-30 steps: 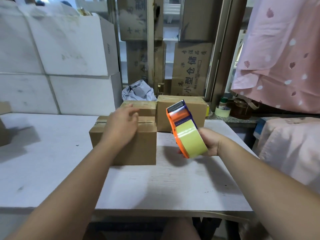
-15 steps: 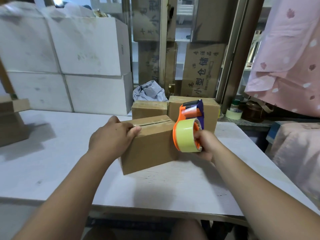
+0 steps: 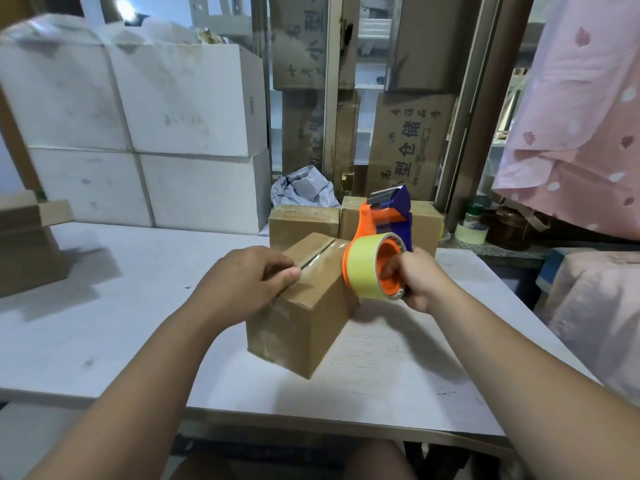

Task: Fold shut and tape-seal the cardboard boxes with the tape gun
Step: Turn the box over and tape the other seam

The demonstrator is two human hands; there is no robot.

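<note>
Head view: left hand (image 3: pixel 242 282) clasps cardboard box (image 3: pixel 304 327), right hand (image 3: pixel 415 282) grips orange plastic tape gun (image 3: pixel 377 244).

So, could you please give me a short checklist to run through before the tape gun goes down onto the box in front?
1. Top flaps of the front box folded down: ok, they lie flat with a dark seam between them.
2. Left hand steadying the box: ok, it holds the near end of the top.
3. Right hand gripping the tape gun: ok.
4. Gun's blade end on the seam: not ok, it points up beside the box.
5. Free tape end ready to stick: cannot tell.
6. Seam already taped: cannot tell; the far end looks glossy.
</note>
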